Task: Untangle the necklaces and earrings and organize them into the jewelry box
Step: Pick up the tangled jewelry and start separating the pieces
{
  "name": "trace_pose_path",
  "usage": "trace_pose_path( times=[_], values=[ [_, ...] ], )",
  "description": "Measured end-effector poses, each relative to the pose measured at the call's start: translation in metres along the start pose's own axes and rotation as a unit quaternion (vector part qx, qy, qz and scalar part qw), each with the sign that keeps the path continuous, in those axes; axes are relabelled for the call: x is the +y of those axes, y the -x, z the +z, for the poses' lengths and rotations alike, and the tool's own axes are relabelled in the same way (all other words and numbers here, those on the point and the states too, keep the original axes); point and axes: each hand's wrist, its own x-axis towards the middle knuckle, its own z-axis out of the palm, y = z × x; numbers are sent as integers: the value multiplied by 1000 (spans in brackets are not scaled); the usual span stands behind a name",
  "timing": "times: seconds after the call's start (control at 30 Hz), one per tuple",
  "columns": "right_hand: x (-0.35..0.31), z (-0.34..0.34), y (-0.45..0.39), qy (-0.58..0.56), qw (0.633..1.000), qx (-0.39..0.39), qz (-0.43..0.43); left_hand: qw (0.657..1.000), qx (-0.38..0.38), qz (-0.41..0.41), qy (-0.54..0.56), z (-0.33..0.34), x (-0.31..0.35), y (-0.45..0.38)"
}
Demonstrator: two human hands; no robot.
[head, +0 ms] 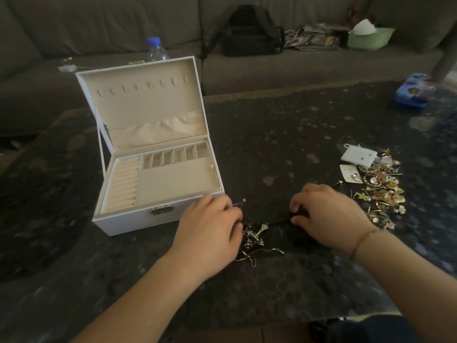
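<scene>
Task barely begun. Jewelry box (158,174), just beyond the left hand (210,219), stands open, compartments nearly bare. Left hand pinches a thin pin; right hand (329,214) curls on something dark. Small tangle (257,240) lies between the hands; gold pile (382,191) right of them, unsorted.

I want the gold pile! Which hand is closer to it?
Right. The right hand sits just beside the gold jewelry pile; the left hand is farther away, by the jewelry box.
</scene>
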Motion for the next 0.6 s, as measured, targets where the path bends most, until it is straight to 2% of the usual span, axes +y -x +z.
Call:
trace_pose_path(
  times=[0.1,0.2,0.27,0.4,0.53,0.6],
  values=[
    [-10,2,-4,-22,998,-8,-50,999,8,21,32,0,6,0],
    [-20,5,-7,-41,995,-31,-85,998,-52,26,20,4,12,0],
    [-23,9,-9,-42,995,-16,-91,997,-68,30,-7,9,12,-1],
    [-30,15,-8,-31,996,3,-89,999,-36,35,2,10,7,-1],
    [-32,22,-5,16,994,26,-103,999,-23,6,49,6,-2,-1],
    [-33,24,-4,-9,995,34,-99,997,-21,-1,73,5,-4,-2]
  ],
)
